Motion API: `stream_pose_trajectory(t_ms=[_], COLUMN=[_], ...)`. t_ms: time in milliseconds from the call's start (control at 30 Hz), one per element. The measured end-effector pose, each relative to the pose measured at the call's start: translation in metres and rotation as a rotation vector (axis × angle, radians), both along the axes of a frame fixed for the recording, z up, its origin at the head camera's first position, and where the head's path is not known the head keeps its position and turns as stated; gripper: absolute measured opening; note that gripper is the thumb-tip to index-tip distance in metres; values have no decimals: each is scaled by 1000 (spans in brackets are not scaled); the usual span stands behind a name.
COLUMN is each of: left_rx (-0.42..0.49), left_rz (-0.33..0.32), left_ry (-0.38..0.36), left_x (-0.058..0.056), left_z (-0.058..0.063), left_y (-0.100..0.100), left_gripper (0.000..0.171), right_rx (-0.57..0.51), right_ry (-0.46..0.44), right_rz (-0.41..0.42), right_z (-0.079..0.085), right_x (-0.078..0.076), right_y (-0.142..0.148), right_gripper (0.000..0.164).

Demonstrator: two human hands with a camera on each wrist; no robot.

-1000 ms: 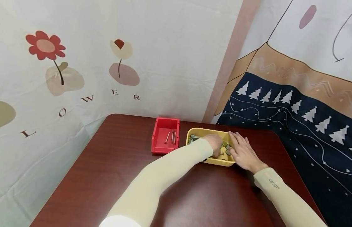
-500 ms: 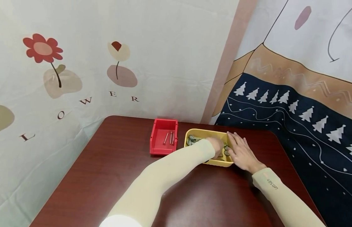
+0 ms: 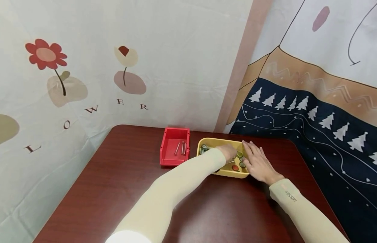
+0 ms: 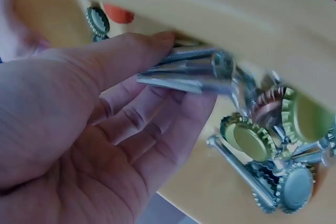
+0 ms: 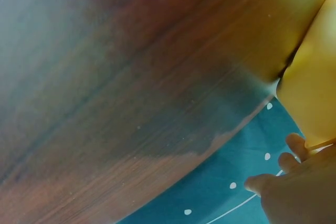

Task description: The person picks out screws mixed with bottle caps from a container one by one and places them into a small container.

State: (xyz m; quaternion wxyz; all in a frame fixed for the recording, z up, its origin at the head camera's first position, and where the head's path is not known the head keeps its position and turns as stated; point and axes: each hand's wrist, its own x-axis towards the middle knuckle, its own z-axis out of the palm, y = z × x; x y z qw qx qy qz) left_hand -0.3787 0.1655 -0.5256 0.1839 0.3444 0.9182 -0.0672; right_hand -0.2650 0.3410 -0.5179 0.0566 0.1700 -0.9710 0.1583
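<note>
My left hand (image 3: 227, 152) reaches into a yellow bin (image 3: 221, 172). In the left wrist view, its thumb and fingers pinch several silver bolts (image 4: 191, 72) side by side. Close by lie a loose bolt (image 4: 241, 169), a green bottle cap (image 4: 249, 141), a silver bottle cap (image 4: 295, 188) and others in a heap. A red bottle cap (image 3: 235, 167) lies toward the bin's near right, beside green caps. My right hand (image 3: 260, 164) rests on the bin's right end, fingers extended; the right wrist view catches a few of its fingertips (image 5: 257, 183) at the yellow wall.
Left of the yellow bin stands a red bin (image 3: 168, 148) holding 3 bolts. Both are near the back of a dark reddish-brown table (image 3: 127, 175). Behind it hang a pale flower-print cloth (image 3: 176, 67) and a dark blue cloth with white trees (image 3: 297, 125).
My left hand has shifted slightly left inside the yellow bin, bringing the red bottle cap into sight. The right hand stays on the bin's end. The head view has moved slightly.
</note>
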Motion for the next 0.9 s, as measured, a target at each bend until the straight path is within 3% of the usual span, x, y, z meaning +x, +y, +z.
stream_pose_trajectory(t_ms=[100, 300, 400, 533, 667, 900], left_rx=[43, 100, 167, 265, 327, 421], left_rz=[0, 35, 62, 103, 145, 150], left_ry=[3, 0, 1, -31, -70, -6], left_x=[-5, -4, 20, 46, 42, 51], left_z=[4, 27, 59, 93, 90, 99], left_y=[-11, -32, -49, -66, -70, -81], left_gripper=[28, 37, 29, 23, 32, 21], right_rx=[-1, -1, -1, -3, 0, -1], right_ry=[-2, -12, -13, -19, -22, -23], right_rz=[-1, -3, -4, -6, -7, -15], right_z=[1, 4, 3, 1, -1, 1], right_x=[0, 1, 2, 2, 2, 2], right_y=[-1, -2, -2, -2, -2, -1], right_gripper=[76, 76, 75, 76, 76, 77])
